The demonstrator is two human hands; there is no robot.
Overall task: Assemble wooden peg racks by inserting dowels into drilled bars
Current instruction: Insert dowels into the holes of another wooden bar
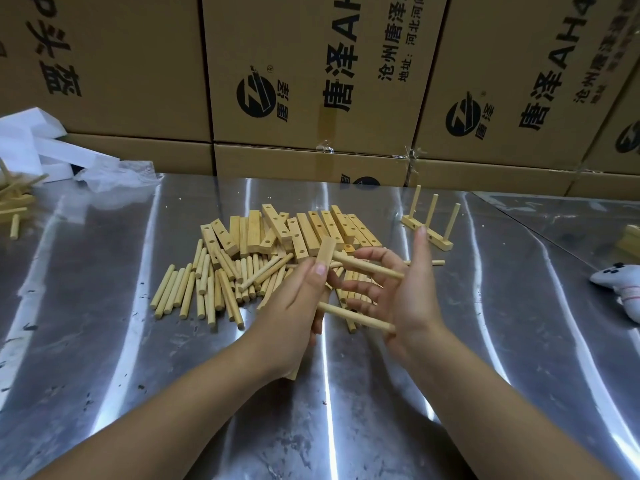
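My left hand (292,306) grips a wooden bar (325,252) held upright above the table, thumb on its upper end. Two dowels stick out of the bar to the right: an upper dowel (369,266) and a lower dowel (356,317). My right hand (401,292) is spread with straight fingers, its palm against the free ends of both dowels. A pile of drilled bars (294,230) lies behind the hands, and loose dowels (207,285) lie spread to the left. A finished rack (429,226) with three upright pegs stands at the back right.
Cardboard boxes (311,81) wall off the back of the steel table (138,358). White foam and plastic wrap (52,150) lie at the back left beside more wooden pieces (14,202). A white game controller (620,285) lies at the right edge.
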